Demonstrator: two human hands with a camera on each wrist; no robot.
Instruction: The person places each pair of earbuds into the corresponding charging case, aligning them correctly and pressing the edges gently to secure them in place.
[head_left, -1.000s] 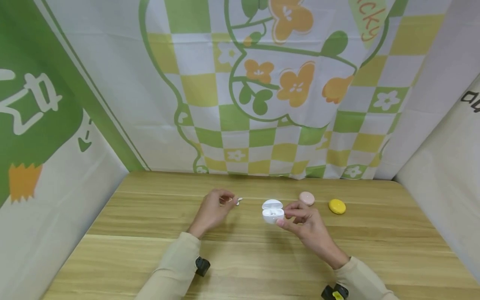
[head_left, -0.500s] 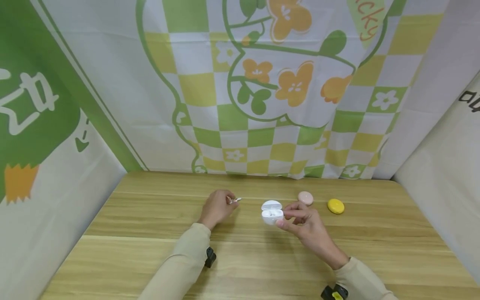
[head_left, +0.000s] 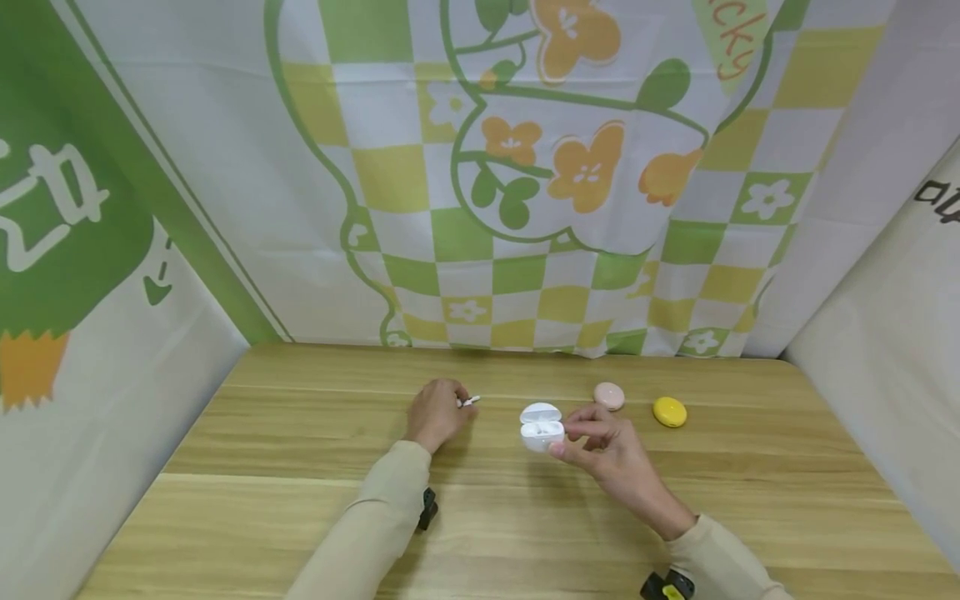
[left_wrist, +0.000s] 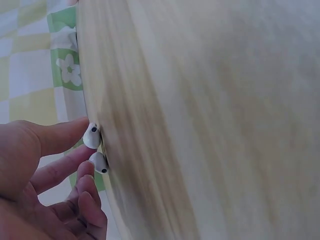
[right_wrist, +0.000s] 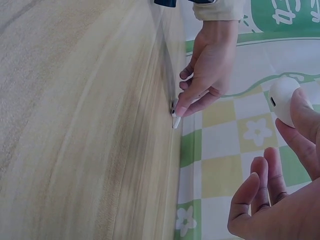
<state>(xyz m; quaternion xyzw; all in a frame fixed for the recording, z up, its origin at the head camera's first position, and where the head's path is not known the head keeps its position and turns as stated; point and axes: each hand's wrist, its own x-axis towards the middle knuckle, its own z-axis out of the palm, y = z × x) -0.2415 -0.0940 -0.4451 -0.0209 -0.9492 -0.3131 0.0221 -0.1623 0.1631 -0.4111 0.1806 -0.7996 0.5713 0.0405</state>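
My left hand is low over the table, left of the middle. In the left wrist view, its thumb and index finger pinch a white earbud. A second earbud is just beside it, near the other fingertips; whether it is also gripped cannot be seen. My right hand grips a white earbud case between thumb and fingers. The case's lid stands raised, and its inside faces me. In the right wrist view the remaining fingers are spread away from the case.
On the wooden table, a pink round case and a yellow round case lie behind and right of my right hand. A patterned cloth hangs along the back edge, with cloth walls at both sides.
My left hand has turned and shifted slightly right, with its fingers closing in around the earbuds. My right hand and the open case stay nearly in place.
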